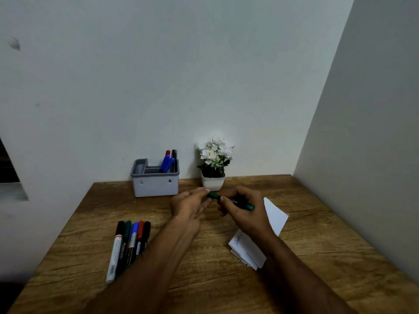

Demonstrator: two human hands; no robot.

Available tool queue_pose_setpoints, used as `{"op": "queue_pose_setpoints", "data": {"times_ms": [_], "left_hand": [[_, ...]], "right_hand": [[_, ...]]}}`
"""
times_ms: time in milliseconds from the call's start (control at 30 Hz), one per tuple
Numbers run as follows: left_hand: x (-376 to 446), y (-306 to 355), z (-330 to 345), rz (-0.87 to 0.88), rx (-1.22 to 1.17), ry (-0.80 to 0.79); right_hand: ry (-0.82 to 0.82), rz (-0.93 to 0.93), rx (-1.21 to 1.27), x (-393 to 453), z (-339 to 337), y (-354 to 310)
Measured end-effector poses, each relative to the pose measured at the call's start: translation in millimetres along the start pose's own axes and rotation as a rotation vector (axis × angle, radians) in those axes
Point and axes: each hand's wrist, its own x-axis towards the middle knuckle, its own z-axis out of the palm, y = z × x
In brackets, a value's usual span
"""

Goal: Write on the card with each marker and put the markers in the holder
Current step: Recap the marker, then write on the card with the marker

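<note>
Green marker (235,201) is held above the table (204,279) between both hands, right hand (243,208) gripping the barrel, left hand (190,205) pinching the cap (214,195); judged capping or uncapping, a straight push or pull along the barrel suits best.

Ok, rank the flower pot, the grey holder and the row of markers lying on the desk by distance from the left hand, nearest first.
From the left hand:
1. Flower pot, just behind it and slightly to the right.
2. Grey holder, behind it to the left, against the wall.
3. Row of markers, on the desk's left side, toward the person.
</note>
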Motion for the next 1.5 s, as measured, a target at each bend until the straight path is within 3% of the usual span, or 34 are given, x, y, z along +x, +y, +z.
{"op": "queue_pose_setpoints", "data": {"times_ms": [233, 367, 500, 700, 833, 1000, 1233, 1500], "left_hand": [[10, 16, -17, -0.027, -0.100, -0.004], [15, 37, -35, -0.018, -0.087, 0.012], [15, 81, -45, 0.289, 0.010, 0.086], [24, 144, -51, 0.919, 0.413, 0.179], [37, 165, -46, 1.123, 0.574, 0.212], [58, 158, -45, 1.122, 0.691, 0.205], [72, 131, -57, 0.933, 0.970, 0.152], [64, 119, -72, 0.934, 0.997, 0.175]], "right_hand": [[-0.014, -0.087, -0.003, 15, 29, 0], [-0.129, -0.082, -0.153, 23, 47, 5], [-0.279, -0.007, -0.417, 25, 58, 8], [-0.307, -0.027, -0.437, 22, 71, 9], [-0.304, -0.051, -0.428, 26, 74, 8], [-0.300, -0.068, -0.423, 27, 70, 7], [-0.274, -0.108, -0.429, 30, 66, 11], [-0.311, -0.062, -0.407, 25, 68, 13]]}}
